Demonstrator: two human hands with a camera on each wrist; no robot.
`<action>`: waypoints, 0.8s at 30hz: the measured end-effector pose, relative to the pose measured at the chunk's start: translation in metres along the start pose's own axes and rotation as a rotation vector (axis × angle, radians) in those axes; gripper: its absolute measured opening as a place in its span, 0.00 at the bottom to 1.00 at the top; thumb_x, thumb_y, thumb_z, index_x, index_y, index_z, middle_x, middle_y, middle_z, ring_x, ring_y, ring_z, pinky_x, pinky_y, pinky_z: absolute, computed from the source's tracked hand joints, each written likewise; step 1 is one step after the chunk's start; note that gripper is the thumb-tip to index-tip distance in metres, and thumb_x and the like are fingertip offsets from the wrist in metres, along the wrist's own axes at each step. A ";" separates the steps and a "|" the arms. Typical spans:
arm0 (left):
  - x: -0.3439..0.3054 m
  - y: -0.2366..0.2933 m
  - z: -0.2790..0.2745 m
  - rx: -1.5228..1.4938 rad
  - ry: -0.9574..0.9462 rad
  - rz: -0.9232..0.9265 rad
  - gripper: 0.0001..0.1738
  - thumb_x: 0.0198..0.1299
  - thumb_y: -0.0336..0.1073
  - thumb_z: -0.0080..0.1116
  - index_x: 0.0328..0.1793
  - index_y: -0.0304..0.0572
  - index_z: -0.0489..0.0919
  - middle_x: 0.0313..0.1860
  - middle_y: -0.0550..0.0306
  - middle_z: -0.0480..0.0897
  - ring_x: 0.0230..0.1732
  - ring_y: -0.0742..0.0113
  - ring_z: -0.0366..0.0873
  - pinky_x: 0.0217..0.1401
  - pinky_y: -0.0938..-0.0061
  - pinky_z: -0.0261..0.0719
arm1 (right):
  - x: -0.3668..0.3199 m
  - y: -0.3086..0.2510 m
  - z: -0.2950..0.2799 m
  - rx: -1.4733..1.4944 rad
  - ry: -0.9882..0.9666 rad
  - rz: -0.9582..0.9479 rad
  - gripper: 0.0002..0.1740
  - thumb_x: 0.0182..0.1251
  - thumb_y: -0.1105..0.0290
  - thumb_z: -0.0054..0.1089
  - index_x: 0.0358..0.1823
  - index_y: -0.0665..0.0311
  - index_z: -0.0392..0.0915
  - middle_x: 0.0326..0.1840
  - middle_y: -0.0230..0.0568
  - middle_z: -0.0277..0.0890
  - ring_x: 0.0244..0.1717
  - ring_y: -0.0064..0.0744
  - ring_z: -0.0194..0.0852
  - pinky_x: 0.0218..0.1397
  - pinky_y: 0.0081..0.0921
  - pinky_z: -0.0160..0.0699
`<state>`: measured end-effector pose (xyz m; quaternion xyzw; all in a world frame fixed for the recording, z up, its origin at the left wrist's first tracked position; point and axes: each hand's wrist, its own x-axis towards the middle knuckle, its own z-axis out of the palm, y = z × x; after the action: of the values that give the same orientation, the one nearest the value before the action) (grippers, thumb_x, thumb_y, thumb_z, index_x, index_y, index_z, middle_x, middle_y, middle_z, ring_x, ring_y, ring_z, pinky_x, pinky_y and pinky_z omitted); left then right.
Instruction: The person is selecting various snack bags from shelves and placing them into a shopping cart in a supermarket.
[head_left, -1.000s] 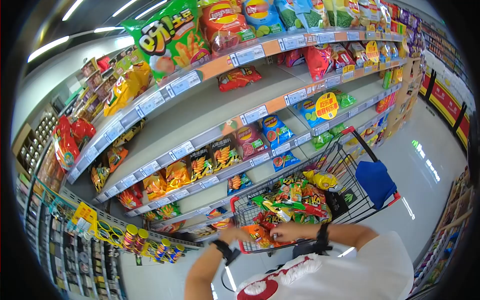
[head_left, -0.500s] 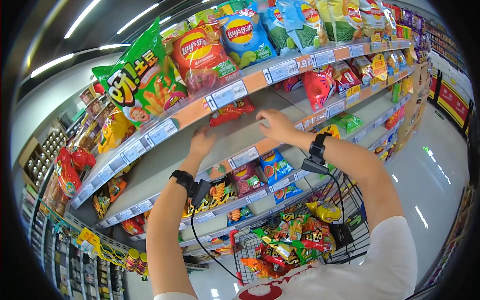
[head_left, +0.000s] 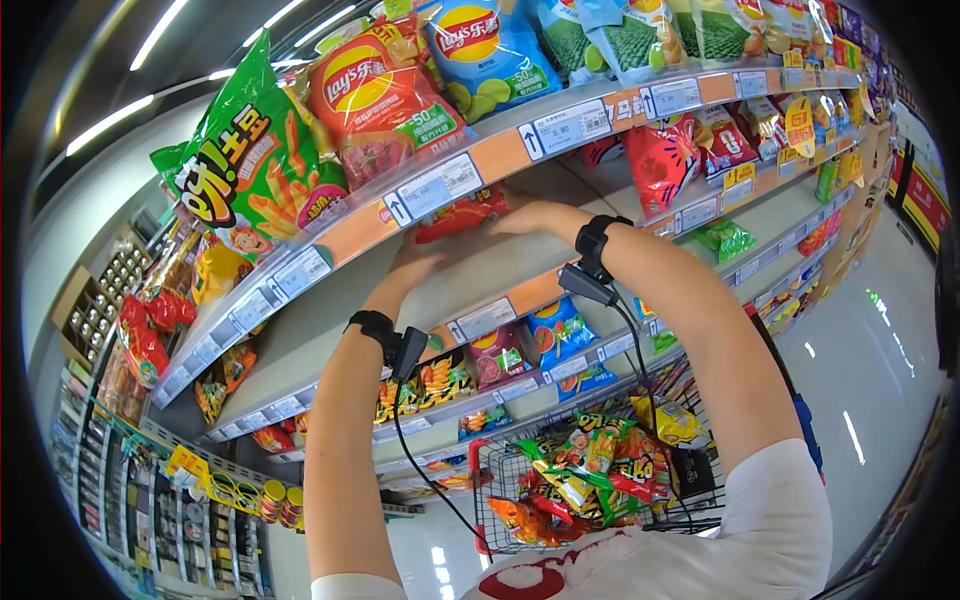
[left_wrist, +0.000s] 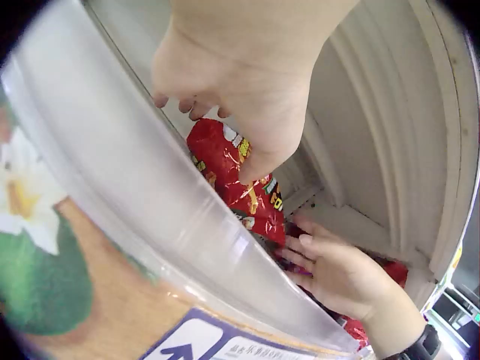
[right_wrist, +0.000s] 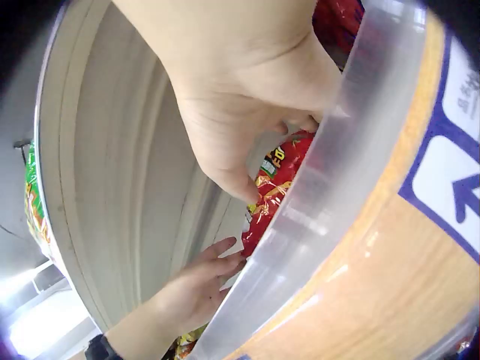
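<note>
A red snack bag lies on the shelf behind the clear front lip, between the two hands. At its left end is the left hand, its thumb against the bag in the left wrist view, where the bag lies below the left hand. The right hand reaches in at the bag's other end; in the right wrist view the right hand has its thumb at the bag. Fingers of both hands look relaxed, not closed round it; the shelf lip partly hides the bag.
Above, large chip bags stand on the upper shelf, whose price-label edge overhangs the hands. A cart piled with snack bags stands below. Lower shelves hold more bags. Cables hang from both wrist cameras.
Both hands have risen from the cart to the shelf and moved deeper in, to the two ends of the red bag. The orange bag they held stays in the cart.
</note>
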<state>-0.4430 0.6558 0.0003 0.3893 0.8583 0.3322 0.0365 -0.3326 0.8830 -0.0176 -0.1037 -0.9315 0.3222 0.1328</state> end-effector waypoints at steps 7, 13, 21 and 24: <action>0.029 -0.041 0.010 -0.159 0.073 0.183 0.44 0.44 0.37 0.64 0.70 0.38 0.60 0.61 0.45 0.72 0.60 0.58 0.72 0.60 0.72 0.69 | -0.011 -0.005 -0.009 0.492 0.028 -0.063 0.43 0.48 0.59 0.67 0.64 0.67 0.60 0.60 0.48 0.67 0.60 0.39 0.65 0.61 0.30 0.63; -0.002 -0.005 -0.001 -0.208 0.139 0.016 0.31 0.45 0.37 0.64 0.58 0.36 0.71 0.48 0.50 0.79 0.48 0.64 0.77 0.47 0.71 0.75 | -0.017 -0.012 -0.013 0.676 0.094 0.010 0.23 0.52 0.60 0.64 0.48 0.64 0.75 0.45 0.40 0.76 0.47 0.31 0.72 0.52 0.26 0.68; -0.028 0.005 -0.014 -0.955 0.115 -0.316 0.15 0.55 0.40 0.61 0.46 0.46 0.73 0.38 0.57 0.74 0.41 0.65 0.71 0.49 0.64 0.74 | -0.036 -0.025 -0.020 1.037 0.236 0.498 0.20 0.62 0.53 0.55 0.45 0.62 0.74 0.42 0.43 0.77 0.41 0.40 0.77 0.44 0.36 0.78; -0.043 0.015 -0.016 -1.061 0.075 -0.354 0.14 0.56 0.41 0.61 0.45 0.46 0.73 0.37 0.57 0.73 0.40 0.65 0.70 0.49 0.64 0.73 | -0.038 -0.026 -0.019 1.015 0.146 0.438 0.19 0.64 0.53 0.53 0.45 0.60 0.73 0.40 0.42 0.75 0.35 0.37 0.74 0.39 0.36 0.78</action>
<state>-0.4085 0.6249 0.0134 0.1555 0.6264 0.7211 0.2519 -0.2932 0.8635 0.0062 -0.2400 -0.6046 0.7424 0.1604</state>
